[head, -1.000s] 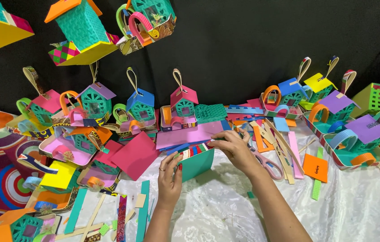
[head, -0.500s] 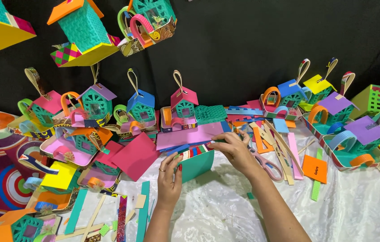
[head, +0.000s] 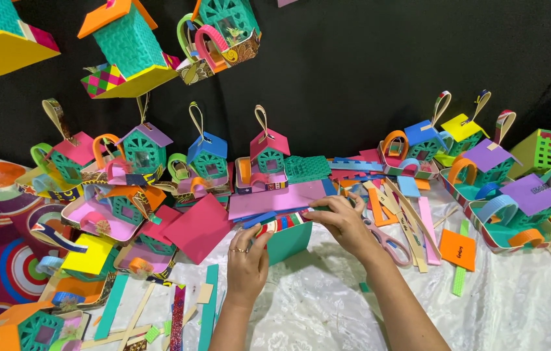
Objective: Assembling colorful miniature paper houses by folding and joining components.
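Head view, looking down on a counter [head: 516,305] covered with white crinkled cloth, black backdrop behind.

Left hand [head: 247,263]: back of hand up, ring on one finger, fingers curled together against the lower left edge of a teal foam box [head: 288,239]. Whether they pinch the edge or only press on it cannot be told; fingertips hidden behind the box rim.

Right hand [head: 344,224]: fingers bent and drawn together, tips on the right end of a pink foam sheet [head: 275,198] that lies across the top of the box. Thumb tucked under the sheet edge; appears to be a pinch.

Teal foam box sits just above frame centre, between the two hands, touching both. Blue strips [head: 259,220] stick out under the pink sheet at the box's 10 o'clock.

At 3 o'clock of the right hand: pink-handled scissors [head: 386,242], touching the wrist area, then tan and orange strips [head: 412,221]. At 9 o'clock of the box: magenta square sheet [head: 199,227]. At 12 o'clock: row of small foam houses [head: 207,156] with loop hangers.
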